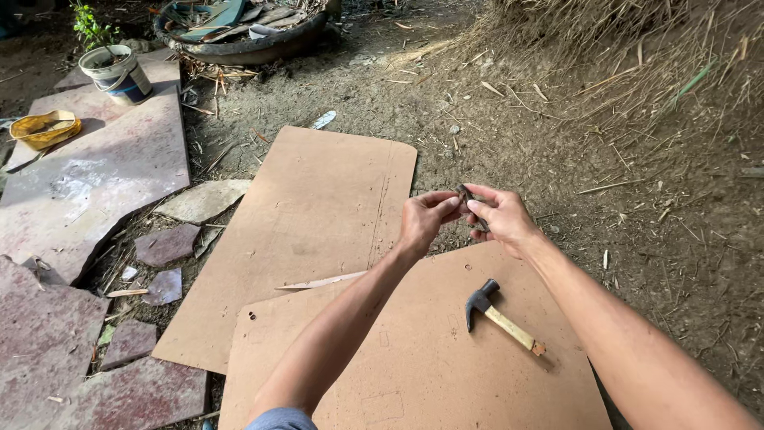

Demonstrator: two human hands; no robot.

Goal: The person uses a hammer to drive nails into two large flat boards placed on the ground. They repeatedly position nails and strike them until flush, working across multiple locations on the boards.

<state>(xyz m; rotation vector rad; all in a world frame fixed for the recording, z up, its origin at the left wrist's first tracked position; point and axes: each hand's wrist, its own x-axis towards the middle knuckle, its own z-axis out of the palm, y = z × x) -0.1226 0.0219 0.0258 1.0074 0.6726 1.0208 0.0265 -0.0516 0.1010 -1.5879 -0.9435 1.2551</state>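
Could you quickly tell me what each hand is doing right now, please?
Left hand: closed, pinching one end of a small dark object.
Right hand: closed, pinching the same object's other end.

Not much packaging here. Upper left of frame: white plastic bucket (117,70) w/ a dark blue label band round its lower half, standing on a stone slab, green plant in it. Below-left of it, at the left edge: a shallow yellow tub (44,129). No signs, no screens.
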